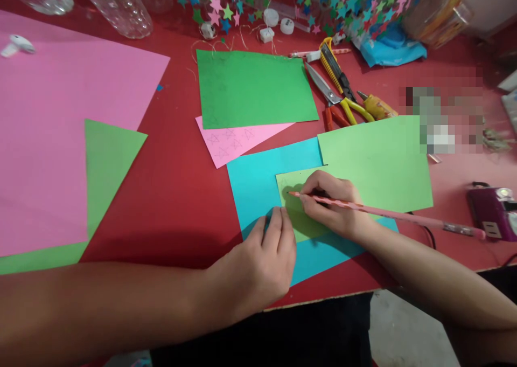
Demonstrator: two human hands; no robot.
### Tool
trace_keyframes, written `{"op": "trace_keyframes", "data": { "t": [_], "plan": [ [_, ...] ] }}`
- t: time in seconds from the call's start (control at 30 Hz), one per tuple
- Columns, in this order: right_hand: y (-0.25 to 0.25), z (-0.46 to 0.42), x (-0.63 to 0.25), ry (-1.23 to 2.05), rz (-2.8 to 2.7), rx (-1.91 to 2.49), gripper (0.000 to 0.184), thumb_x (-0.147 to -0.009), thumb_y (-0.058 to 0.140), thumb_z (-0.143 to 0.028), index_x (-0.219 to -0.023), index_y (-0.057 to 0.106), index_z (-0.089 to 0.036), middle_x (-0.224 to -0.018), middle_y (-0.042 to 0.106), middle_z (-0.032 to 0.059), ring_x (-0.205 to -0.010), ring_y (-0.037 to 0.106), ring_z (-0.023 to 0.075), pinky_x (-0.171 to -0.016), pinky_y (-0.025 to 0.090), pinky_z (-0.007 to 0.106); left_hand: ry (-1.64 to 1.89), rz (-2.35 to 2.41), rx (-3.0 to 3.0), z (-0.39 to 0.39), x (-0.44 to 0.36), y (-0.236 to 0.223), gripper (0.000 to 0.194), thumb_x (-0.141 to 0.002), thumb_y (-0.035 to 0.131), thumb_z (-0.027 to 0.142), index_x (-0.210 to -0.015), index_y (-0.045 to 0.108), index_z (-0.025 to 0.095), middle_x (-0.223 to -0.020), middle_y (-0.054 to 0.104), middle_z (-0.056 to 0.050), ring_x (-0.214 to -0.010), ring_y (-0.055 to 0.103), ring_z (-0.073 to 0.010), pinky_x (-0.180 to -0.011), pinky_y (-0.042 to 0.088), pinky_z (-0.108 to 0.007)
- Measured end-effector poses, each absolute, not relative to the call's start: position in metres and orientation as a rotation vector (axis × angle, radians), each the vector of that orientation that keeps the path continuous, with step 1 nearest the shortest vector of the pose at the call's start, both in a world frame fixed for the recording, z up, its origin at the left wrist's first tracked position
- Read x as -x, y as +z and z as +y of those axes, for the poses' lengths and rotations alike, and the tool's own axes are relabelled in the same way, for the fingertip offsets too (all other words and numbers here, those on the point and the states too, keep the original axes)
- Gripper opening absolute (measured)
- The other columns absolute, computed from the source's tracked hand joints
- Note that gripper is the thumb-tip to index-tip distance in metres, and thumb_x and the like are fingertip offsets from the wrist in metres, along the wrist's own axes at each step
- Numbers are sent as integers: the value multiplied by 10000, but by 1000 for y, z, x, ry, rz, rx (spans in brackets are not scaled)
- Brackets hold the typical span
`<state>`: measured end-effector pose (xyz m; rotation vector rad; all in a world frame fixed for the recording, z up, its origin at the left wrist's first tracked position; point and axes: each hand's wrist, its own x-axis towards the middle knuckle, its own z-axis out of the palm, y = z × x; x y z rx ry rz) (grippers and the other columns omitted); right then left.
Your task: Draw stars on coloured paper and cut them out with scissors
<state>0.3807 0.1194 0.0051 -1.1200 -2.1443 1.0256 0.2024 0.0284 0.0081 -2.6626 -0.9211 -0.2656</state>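
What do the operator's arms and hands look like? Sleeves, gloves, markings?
Left hand and right hand are ungloved, with no rings, watch or bracelet visible. Both forearms are bare; no sleeves or cables show on them.

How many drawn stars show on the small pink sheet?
5: left star, upper middle star, upper right star, one below those two, one near the bottom corner. The dark green sheet may hide more.

Pencil (404, 216) over paper (305, 226), scissors (332, 96) behind, bottles (117, 6) back left, seemingly a packet (391, 54) back right
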Motion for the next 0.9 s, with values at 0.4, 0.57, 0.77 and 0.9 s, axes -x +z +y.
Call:
{"op": "trace_keyframes", "data": {
  "t": [0.4, 0.57, 0.77, 0.9],
  "plan": [
    [9, 119, -381, 1005, -2184, 1101, 146, -738, 527, -106, -653, 461, -204, -538, 458, -61, -478, 398, 61, -451, 324, 195, -279, -935, 2669, 30, -202, 6, 347, -848, 605, 174, -1070, 652, -90, -1074, 693, -286, -982, 699, -354, -764, 609, -389],
    [8, 120, -384, 1025, -2217, 1078, 152, -723, 494, -100, -649, 425, -213, -530, 447, -66, -469, 394, 59, -448, 321, 192, -275, -930, 2670, 29, -203, 6, 333, -853, 592, 160, -1064, 649, -91, -1066, 694, -289, -981, 698, -357, -763, 605, -393],
    [5, 121, -387, 1039, -2244, 1027, 160, -719, 508, -84, -661, 432, -212, -546, 456, -66, -480, 395, 59, -450, 312, 199, -273, -921, 2680, 28, -202, 6, 351, -847, 607, 172, -1073, 646, -93, -1081, 686, -298, -991, 691, -367, -768, 607, -402],
    [6, 121, -387, 1049, -2235, 1001, 159, -719, 506, -83, -652, 436, -208, -533, 446, -67, -466, 383, 56, -438, 311, 195, -272, -920, 2680, 29, -202, 6, 355, -850, 609, 185, -1068, 650, -92, -1074, 688, -296, -987, 692, -366, -764, 609, -397]
  ]
}}
